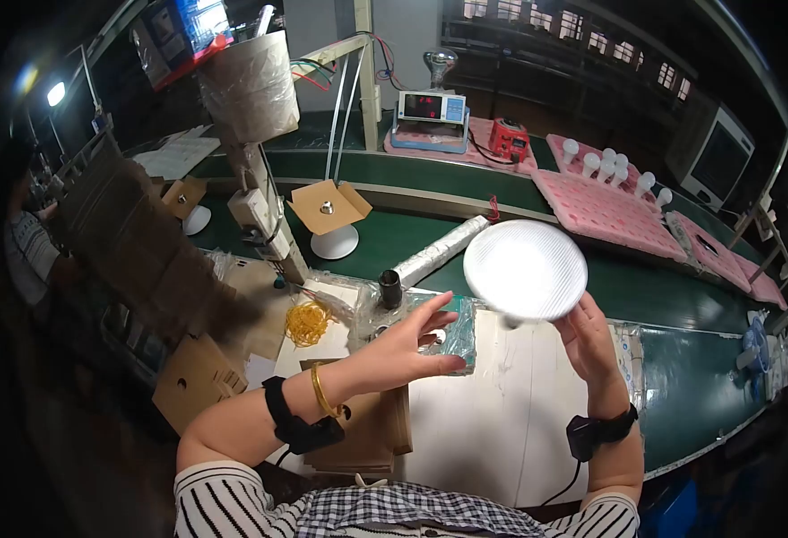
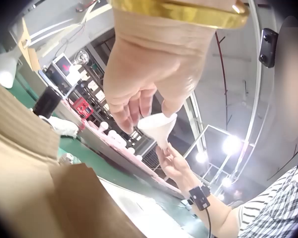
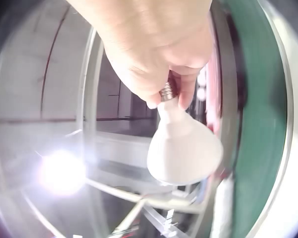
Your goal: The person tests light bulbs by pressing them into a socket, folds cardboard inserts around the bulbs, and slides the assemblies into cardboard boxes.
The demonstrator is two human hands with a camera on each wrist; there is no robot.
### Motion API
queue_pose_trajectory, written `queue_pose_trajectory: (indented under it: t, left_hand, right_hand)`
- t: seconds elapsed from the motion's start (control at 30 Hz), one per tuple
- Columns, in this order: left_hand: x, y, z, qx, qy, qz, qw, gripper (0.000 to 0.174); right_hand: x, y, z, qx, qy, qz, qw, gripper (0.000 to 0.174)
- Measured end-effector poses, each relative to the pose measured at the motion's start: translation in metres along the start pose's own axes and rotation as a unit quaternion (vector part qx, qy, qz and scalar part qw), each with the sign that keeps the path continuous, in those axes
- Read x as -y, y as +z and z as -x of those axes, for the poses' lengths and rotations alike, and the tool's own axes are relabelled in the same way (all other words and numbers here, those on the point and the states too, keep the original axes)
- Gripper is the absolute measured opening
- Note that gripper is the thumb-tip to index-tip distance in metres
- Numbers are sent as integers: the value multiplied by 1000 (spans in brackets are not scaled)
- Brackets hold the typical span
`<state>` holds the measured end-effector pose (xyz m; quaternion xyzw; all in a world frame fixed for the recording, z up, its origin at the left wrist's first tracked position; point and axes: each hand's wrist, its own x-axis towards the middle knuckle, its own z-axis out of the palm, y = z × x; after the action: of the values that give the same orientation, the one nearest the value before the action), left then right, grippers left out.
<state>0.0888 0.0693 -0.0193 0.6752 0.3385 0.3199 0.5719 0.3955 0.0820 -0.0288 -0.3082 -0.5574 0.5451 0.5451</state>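
Observation:
A large white reflector light bulb is held up over the white work surface, its round ribbed face towards the head camera. My right hand pinches it; in the right wrist view the thumb and fingers grip the metal screw base at its narrow end. To the left of the bulb, my left hand has its fingers spread and holds nothing. Beneath that hand lies a clear plastic-wrapped green item, partly covered. Seen from the left wrist, the bulb is beyond the left fingertips.
Flat brown cardboard pieces lie under my left forearm. Yellow rubber bands and a dark upright tube stand further back. Across the green belt are pink foam pads, several small bulbs, and a meter with a red display.

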Motion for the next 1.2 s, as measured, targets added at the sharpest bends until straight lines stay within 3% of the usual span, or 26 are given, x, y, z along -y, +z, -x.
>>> queue_pose_trajectory:
  t: [0.03, 0.07, 0.1, 0.2, 0.23, 0.3, 0.43, 0.57, 0.63, 0.67, 0.73, 0.83, 1.07, 1.2]
  left_hand:
    - [-2, 3, 4, -12, 13, 36, 999, 71]
    - [9, -2, 11, 36, 43, 106, 993, 78]
    - [6, 0, 19, 21, 105, -42, 993, 74]
    - [-1, 6, 35, 12, 138, -130, 982, 62]
    - [3, 7, 38, -2, 108, -109, 988, 56]
    - [4, 3, 43, -16, 73, -102, 992, 50]
    - [7, -5, 56, -12, 100, -133, 986, 49]
    - [4, -20, 73, -51, 111, -197, 973, 49]
    - [3, -35, 87, -181, 219, -358, 889, 38]
    - [6, -42, 98, -179, 224, -355, 890, 38]
    - [16, -48, 126, -9, 63, -345, 936, 27]
    - [22, -38, 154, 37, 62, -410, 909, 39]
    - [32, -26, 162, -6, 74, -450, 890, 47]
    - [43, -34, 159, 15, 67, -392, 917, 36]
  right_hand:
    - [14, 25, 5, 35, -12, 49, 998, 65]
    - [25, 44, 8, 67, -23, 81, 994, 78]
    - [34, 61, 11, 98, -30, 112, 988, 90]
    - [54, 110, 15, 219, -105, 332, 911, 108]
    - [52, 124, 16, 230, -133, 398, 878, 107]
    - [42, 136, 13, 211, -151, 418, 871, 106]
    - [33, 149, 6, 202, -65, 322, 922, 94]
    - [16, 154, -6, 158, -99, 409, 893, 89]
    - [-11, 131, -22, 77, -119, 543, 827, 85]
    - [-22, 121, -27, 74, -119, 548, 825, 85]
    - [-40, 107, -35, 40, -48, 648, 759, 80]
    - [-58, 106, -43, 52, -28, 666, 744, 81]
    - [-68, 117, -61, 72, -30, 707, 703, 80]
    - [-70, 120, -63, 69, -64, 724, 684, 79]
